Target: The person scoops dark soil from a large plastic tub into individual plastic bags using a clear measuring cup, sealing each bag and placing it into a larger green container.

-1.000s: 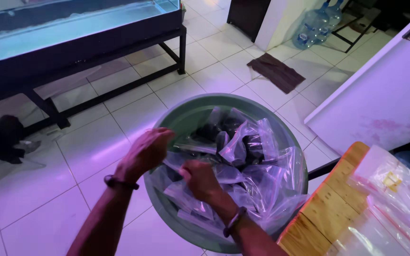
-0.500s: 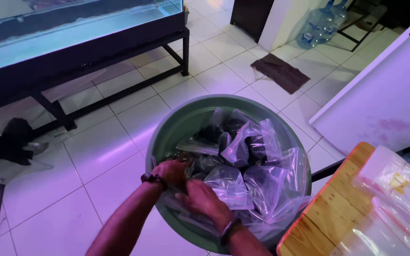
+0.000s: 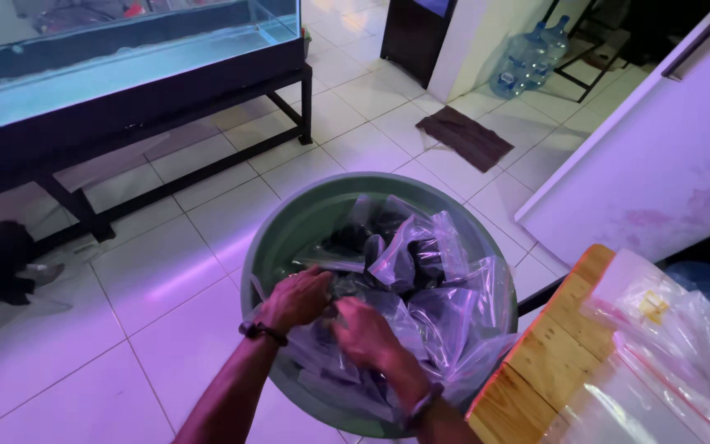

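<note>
Your left hand (image 3: 296,298) and right hand (image 3: 365,331) met low in the green tub (image 3: 289,230), both grips closed on one clear bag (image 3: 347,306) lying between them; the remaining bags (image 3: 421,271) were piled beyond, up and right.

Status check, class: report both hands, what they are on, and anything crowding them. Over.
Left hand and right hand both down among clear plastic bags in green tub. Grip unclear. Wooden table close at right.
</note>
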